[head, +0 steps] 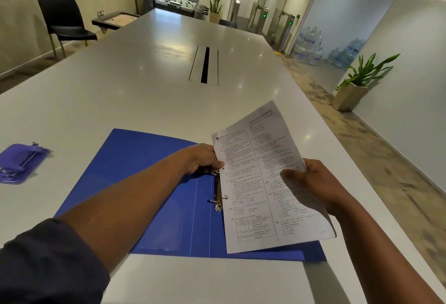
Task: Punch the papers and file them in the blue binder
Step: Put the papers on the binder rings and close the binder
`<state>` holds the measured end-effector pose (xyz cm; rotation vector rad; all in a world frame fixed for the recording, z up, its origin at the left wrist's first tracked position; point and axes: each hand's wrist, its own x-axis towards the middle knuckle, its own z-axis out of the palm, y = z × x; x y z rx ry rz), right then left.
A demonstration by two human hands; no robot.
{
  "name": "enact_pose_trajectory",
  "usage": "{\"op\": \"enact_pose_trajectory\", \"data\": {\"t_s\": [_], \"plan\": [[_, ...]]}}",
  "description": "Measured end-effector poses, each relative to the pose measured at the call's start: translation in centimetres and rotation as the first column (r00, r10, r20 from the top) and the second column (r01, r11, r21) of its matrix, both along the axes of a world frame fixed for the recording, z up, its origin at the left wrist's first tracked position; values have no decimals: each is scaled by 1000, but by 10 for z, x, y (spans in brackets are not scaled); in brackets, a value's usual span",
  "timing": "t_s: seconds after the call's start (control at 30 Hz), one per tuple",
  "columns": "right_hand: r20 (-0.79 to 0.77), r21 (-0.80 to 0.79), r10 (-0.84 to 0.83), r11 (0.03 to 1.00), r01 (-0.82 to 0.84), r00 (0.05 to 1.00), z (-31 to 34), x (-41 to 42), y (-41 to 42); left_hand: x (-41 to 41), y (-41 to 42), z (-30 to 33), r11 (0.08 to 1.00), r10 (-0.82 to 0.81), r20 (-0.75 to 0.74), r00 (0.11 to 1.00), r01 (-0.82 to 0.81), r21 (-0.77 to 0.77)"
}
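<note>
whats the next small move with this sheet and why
Probably lower the papers so the punched edge slips onto the ring mechanism. The blue binder lies open; the left hand and right hand hold the sheet tilted just above the rings.

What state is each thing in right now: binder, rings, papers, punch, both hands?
Binder: open, lying flat on the table.
Rings: appear open, no sheets threaded yet.
Papers: held tilted above the binder's right half.
Punch: resting on the table at left, untouched.
Left hand: pinching the papers' left edge.
Right hand: gripping the papers' right edge.
</note>
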<state>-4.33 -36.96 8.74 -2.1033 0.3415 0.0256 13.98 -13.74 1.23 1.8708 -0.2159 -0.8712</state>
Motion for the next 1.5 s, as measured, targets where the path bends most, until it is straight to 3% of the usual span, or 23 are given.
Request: {"op": "enact_pose_trajectory", "data": {"t_s": [0.27,0.4,0.7,1.0,1.07,1.2,1.3,1.4,1.5], "plan": [[-60,103,-38,994,44,997,-24,-5,-16,-2,-14,-4,992,45,133,990,-60,112],[-85,131,-78,987,89,993,-47,-6,-22,-8,-12,-10,990,137,137,981,-140,14],[-88,-28,-90,996,88,992,-79,-6,-17,-23,-3,-18,981,188,178,966,-174,-89],[-55,-192,-195,964,182,979,-89,-2,-18,-39,19,-22,961,265,354,897,-216,-172],[-67,-307,-225,932,194,972,-87,-3,-15,-42,25,-19,970,238,418,877,-198,-139],[-100,-590,-335,778,215,937,-83,-2,0,-51,37,-19,992,113,531,840,-122,-18],[36,-511,-277,820,256,960,-83,0,31,-63,46,-22,996,-23,593,805,-35,86],[115,-405,-125,900,162,985,-87,-2,66,-78,52,-23,976,-184,625,759,63,210],[125,-390,-49,916,94,991,-92,-2,95,-92,53,-24,949,-275,694,666,73,307]]}}
